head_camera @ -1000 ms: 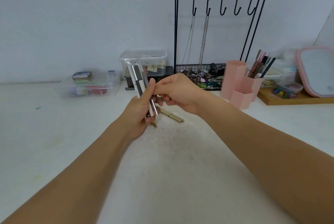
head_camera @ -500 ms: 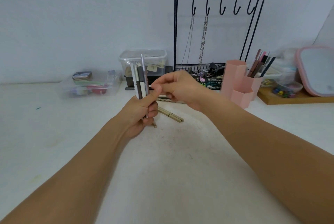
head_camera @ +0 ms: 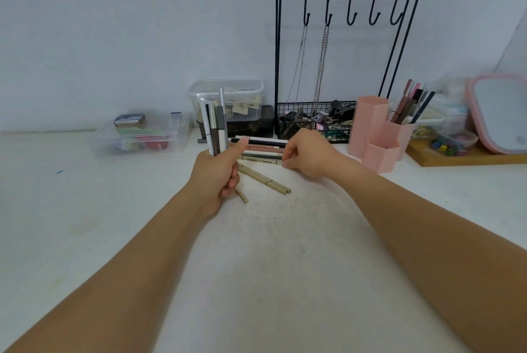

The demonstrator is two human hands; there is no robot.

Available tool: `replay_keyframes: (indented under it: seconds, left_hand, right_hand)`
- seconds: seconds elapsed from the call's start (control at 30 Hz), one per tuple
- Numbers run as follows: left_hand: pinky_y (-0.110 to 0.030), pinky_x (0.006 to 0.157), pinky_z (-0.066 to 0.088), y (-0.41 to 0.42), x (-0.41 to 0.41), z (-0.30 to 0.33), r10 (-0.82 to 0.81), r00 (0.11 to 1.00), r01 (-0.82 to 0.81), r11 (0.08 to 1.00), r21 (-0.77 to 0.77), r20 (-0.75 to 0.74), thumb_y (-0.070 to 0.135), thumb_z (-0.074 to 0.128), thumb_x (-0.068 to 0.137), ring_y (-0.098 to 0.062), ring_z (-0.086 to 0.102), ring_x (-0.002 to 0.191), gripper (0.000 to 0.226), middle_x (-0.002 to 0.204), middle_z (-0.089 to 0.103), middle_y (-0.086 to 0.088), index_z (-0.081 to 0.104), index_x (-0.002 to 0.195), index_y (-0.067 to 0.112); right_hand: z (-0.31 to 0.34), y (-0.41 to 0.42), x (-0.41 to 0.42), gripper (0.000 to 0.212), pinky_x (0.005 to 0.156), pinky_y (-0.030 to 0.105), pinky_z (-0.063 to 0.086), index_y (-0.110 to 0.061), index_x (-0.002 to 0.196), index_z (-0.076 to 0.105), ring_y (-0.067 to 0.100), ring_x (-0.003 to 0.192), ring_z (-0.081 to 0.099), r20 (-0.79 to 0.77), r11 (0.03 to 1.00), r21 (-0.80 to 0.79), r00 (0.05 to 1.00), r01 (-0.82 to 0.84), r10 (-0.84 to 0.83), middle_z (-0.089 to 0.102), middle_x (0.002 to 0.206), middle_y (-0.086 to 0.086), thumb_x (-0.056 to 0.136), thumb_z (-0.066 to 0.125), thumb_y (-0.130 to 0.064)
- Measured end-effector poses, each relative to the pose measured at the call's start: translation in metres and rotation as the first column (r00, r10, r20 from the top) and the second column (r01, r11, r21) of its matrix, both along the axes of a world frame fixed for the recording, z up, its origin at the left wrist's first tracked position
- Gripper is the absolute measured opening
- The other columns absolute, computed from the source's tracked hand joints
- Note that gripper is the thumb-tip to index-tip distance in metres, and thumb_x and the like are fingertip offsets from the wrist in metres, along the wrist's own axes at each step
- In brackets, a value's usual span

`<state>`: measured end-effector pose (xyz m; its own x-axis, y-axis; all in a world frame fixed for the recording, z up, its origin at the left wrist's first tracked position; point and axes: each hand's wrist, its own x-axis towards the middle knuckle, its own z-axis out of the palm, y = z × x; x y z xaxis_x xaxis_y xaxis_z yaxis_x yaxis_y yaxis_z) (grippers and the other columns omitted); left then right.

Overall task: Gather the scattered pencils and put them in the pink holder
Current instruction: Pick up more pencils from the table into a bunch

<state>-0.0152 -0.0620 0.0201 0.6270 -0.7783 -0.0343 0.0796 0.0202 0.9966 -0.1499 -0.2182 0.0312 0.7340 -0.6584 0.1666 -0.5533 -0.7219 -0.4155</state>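
**Mid-gather: next pencil under your right hand**

The pencils (head_camera: 261, 150) yet to be gathered lie in a loose row on the bench (head_camera: 85, 210), between your two hands, with two tan ones (head_camera: 263, 180) angled just in front of them. Your left hand (head_camera: 218, 174) grips an upright bundle (head_camera: 215, 127) of collected pencils, thumb pressed across it. Your right hand (head_camera: 306, 156) is down at the right end of the row, fingers curled; it looks to be pinching the nearest pencil's tip, though the contact is too small to be sure. The holder (head_camera: 379, 133) stands just right of that hand, already carrying some pencils in its rear cell.

You are in the collecting step. Next, lift that pencil cleanly, pass it into the left-hand bundle, and take the rest before moving to the holder.
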Motion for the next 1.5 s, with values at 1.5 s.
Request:
replay_keyframes:
  seconds: [1.5]
  left_hand:
    - [-0.019,0.036,0.022,-0.005,0.005,-0.004,0.043,0.995,-0.053,0.993,-0.105,-0.091,0.04,0.071,0.093,-0.01,0.039,0.045,0.032,0.053,0.043,0.003,0.055,0.077,0.017]
  right_hand:
    - [0.023,0.032,0.011,0.009,0.064,0.024,0.053,-0.015,0.088,0.077,0.007,0.071,0.065,0.339,0.968,0.223,0.94,-0.116,0.034,0.073,0.079,-0.001,0.085,0.079,-0.023]
